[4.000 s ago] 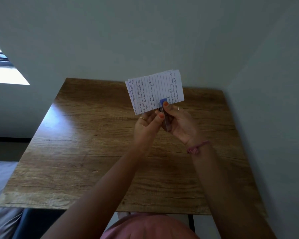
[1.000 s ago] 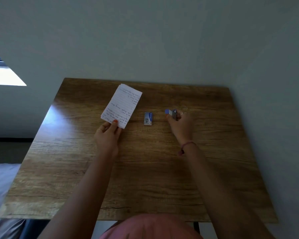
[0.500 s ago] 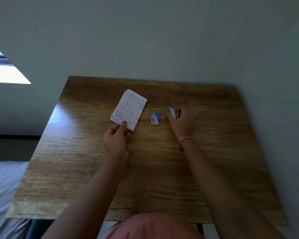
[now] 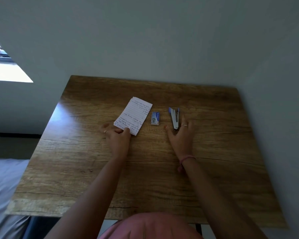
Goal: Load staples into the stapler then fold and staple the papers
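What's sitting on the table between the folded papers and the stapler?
In the head view, a small staple box lies between the papers and the stapler, touching neither.

Wooden table (image 4: 162,178) against plain grey walls (image 4: 145,40), bright window (image 4: 5,71) at left
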Demonstrator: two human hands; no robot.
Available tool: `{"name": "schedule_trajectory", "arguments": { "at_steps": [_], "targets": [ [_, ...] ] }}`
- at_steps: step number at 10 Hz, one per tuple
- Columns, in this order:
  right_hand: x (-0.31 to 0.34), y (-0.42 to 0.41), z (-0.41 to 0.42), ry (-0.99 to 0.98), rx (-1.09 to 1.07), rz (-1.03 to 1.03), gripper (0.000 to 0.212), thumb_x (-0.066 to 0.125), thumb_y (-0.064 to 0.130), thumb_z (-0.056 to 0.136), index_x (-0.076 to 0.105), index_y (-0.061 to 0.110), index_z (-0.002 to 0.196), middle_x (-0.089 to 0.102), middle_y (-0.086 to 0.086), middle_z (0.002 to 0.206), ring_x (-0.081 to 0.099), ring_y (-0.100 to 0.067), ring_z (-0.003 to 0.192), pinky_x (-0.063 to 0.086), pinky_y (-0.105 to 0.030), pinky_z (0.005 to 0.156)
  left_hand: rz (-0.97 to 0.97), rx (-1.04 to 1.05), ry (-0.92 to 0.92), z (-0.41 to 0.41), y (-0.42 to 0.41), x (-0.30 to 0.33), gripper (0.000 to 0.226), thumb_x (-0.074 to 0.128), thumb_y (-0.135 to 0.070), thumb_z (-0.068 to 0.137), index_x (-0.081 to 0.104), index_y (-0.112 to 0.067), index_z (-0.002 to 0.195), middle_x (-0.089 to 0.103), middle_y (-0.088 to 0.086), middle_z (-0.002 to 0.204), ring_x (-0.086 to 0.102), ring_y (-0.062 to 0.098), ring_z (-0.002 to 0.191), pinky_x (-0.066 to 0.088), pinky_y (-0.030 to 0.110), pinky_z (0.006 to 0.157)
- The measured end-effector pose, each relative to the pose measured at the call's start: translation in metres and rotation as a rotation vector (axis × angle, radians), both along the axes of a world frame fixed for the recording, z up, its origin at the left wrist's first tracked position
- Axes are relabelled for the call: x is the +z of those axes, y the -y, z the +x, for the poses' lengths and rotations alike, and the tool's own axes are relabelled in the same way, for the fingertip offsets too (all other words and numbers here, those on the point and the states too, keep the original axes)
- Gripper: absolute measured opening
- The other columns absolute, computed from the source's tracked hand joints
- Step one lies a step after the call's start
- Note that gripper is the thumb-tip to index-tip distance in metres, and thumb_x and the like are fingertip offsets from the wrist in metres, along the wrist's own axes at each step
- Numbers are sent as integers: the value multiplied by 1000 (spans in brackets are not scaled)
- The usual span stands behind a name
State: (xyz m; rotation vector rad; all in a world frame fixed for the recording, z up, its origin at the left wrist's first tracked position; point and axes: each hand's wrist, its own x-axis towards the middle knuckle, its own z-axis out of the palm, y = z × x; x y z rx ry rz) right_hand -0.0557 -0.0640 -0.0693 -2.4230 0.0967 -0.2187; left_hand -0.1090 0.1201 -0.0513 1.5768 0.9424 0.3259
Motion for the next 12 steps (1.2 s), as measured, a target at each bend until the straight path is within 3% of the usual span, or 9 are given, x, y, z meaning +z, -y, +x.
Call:
{"name": "schedule_trajectory", "arguments": {
  "at_steps": [1,3,6,7,8,9,10,11,12],
  "targets": [
    [0,1,-1,27,18,-11,69,69,38,84,44,2,137,49,-15,121,46,-25,110,42,-31,91,232,-129,-21,4,-3,4,50,59,-7,87,44,-13,134,45,6,126,52,14,103,47,25,79],
    [0,0,-2,29,18,8,68,67,37,85,42,4,139,49,-14,121,47,-24,109,40,-28,90,195,-140,-85,-1,-3,1,45,60,-15,91,52,-11,134,54,11,128,59,26,108,54,44,90],
    [0,1,-1,11,24,-21,68,64,41,87,40,6,140,50,-13,121,47,-22,109,42,-31,92,331,-144,-67,-3,2,4,54,71,-24,86,52,-7,133,54,13,124,55,23,113,50,39,95],
    [0,1,0,16,28,-30,68,64,41,87,41,5,140,50,-13,121,47,-23,109,40,-30,92,375,-170,-84,-2,1,5,55,73,-28,84,55,-7,130,54,12,120,52,21,109,44,28,89],
    [-1,1,1,-2,29,-41,69,63,43,87,40,5,140,50,-13,122,45,-24,111,37,-30,93,380,-210,-118,-3,0,6,52,75,-31,82,57,-11,127,52,12,124,46,16,106,37,25,87],
    [-1,2,2,-14,31,-50,71,63,43,87,38,5,141,49,-14,124,45,-24,112,38,-32,95,375,-211,-121,-6,-1,6,51,74,-30,83,56,-13,128,50,15,129,47,26,118,41,34,94],
    [-2,2,2,-15,29,-58,72,63,44,87,38,4,141,49,-14,122,44,-24,111,36,-29,93,389,-191,-90,-9,0,10,43,69,-28,87,57,-13,126,52,16,124,50,28,113,45,35,91],
    [-1,3,2,-28,32,-30,74,65,43,85,39,3,140,48,-13,122,44,-24,113,38,-31,94,460,-193,-17,-10,1,14,31,63,-24,92,60,-11,121,52,14,119,51,17,97,42,20,75],
    [2,3,4,-48,10,15,70,66,41,85,42,0,136,48,-14,122,47,-25,112,42,-32,91,497,-208,69,-9,4,20,27,60,-20,93,60,-11,120,49,9,116,52,12,90,46,22,75]
  ]
}}
